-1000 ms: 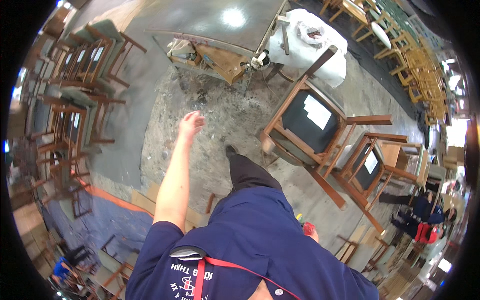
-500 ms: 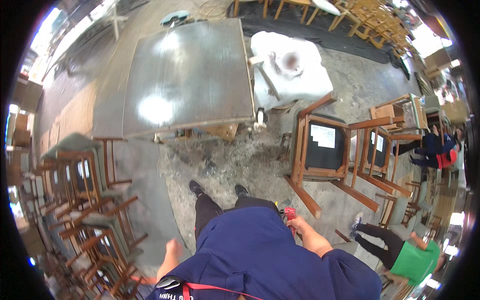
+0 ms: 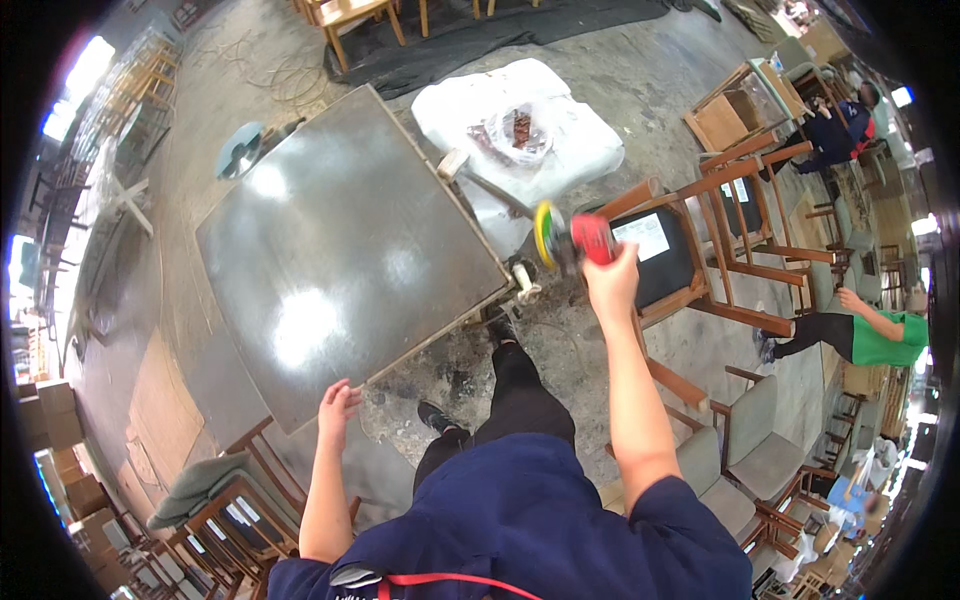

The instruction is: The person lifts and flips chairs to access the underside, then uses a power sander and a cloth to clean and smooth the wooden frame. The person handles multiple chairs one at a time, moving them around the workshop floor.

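Head view, so we're looking down past the wearer's navy shirt [image 3: 520, 510]; the right hand [image 3: 612, 280] is wrapped round a red tool [image 3: 594, 240], gripping it snugly, arm stretched well out in front; the tool has a yellow-green disc [image 3: 545, 235] facing left, and it's up in the air just past the right corner of the big shiny brown-grey surface [image 3: 370, 240], blurred a bit round the middle; the left hand [image 3: 340, 405] has its fingers loosely apart and slightly curled, right by the near edge of that surface; can't tell if it's actually touching.

Beyond the right corner there's a white cover [image 3: 585, 150] with a clear plastic bag [image 3: 525, 135] sitting on it, brownish stuff inside; a stick [image 3: 500, 195] with a pale block on its end lies between the surface and the cover; on the right, a tipped chair [image 3: 670, 285] shows its black underside and a white label [image 3: 640, 237], partly behind the right hand; more grey-seated chairs [image 3: 765, 455] at lower right, others [image 3: 215, 530] bunched up lower left; one person in green [image 3: 890, 338] is over at far right, another in dark blue [image 3: 835, 130] further up.
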The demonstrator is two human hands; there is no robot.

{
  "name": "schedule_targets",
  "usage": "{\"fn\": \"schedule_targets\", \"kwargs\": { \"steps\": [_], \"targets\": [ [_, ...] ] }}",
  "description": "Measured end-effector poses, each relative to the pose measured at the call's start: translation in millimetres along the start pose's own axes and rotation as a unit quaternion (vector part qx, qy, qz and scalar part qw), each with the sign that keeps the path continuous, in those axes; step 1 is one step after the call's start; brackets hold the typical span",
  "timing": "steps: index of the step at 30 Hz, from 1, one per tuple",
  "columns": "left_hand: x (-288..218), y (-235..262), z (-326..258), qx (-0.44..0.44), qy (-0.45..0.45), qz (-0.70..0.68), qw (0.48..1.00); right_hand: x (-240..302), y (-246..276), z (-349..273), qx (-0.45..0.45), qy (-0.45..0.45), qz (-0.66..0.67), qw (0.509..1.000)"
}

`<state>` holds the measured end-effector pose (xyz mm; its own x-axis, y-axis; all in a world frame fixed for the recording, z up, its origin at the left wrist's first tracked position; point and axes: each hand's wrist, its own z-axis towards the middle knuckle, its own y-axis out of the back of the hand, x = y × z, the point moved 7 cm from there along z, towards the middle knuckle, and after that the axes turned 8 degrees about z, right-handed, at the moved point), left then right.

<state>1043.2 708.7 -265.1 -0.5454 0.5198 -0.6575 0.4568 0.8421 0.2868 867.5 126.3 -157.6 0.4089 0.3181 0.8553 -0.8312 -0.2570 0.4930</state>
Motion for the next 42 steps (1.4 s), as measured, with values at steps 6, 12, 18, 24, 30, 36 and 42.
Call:
{"fn": "schedule_targets", "kwargs": {
  "steps": [6,12,18,24,30,36,42],
  "targets": [
    [-34.8,-83.8,-18.1,-0.015,-0.015,0.05,0.999,0.8,-122.0,226.9,-0.122,-0.006,-0.038,0.992],
    [2.1,-126.0,-146.8,0.037,0.223,0.222,0.948,-115.5,-210.9,394.9,-0.057,-0.138,0.024,0.988],
    [2.1,-114.2,-170.6,-0.007,0.415,0.182,0.892,-191.0,-242.7,424.0,0.065,-0.18,-0.156,0.969],
    [-4.2,-148.0,-132.1,-0.045,0.324,0.036,0.944,-131.4,-248.2,258.6,-0.073,0.082,-0.09,0.99],
    [5.7,-139.5,-114.8,-0.005,0.287,0.049,0.957,-109.0,-289.3,110.2,0.222,0.017,-0.222,0.949],
    [24.2,-112.3,-94.7,0.072,0.175,0.272,0.944,-135.8,-292.2,119.2,0.278,0.032,-0.207,0.938],
    [44.8,-94.1,-33.0,0.089,0.118,0.247,0.958,-117.8,-218.7,80.5,0.227,0.017,-0.201,0.953]
  ]
}}
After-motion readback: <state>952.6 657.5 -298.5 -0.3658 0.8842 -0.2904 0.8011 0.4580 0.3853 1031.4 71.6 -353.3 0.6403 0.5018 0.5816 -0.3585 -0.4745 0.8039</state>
